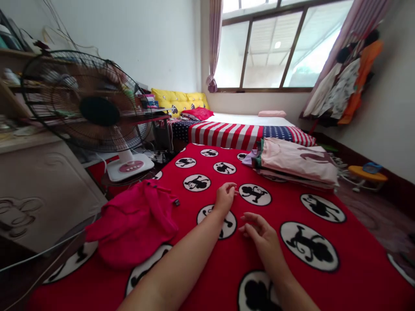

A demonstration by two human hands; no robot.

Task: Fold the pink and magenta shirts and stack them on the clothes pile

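Both my hands hover over or rest on a red blanket printed with white ovals and black figures. My left hand, at the centre, has loosely curled fingers with nothing between them. Nearer to me and to its right, my right hand is half open, thumb and fingers apart, holding nothing. A bright pink garment lies crumpled to the left of my left forearm. Beyond my hands at the right sits a stack of folded clothes, a pale pink one on top.
A standing fan is at the left beside a cabinet. Behind the blanket is another bed with a striped, starred cover. Clothes hang at the right, above an orange stool.
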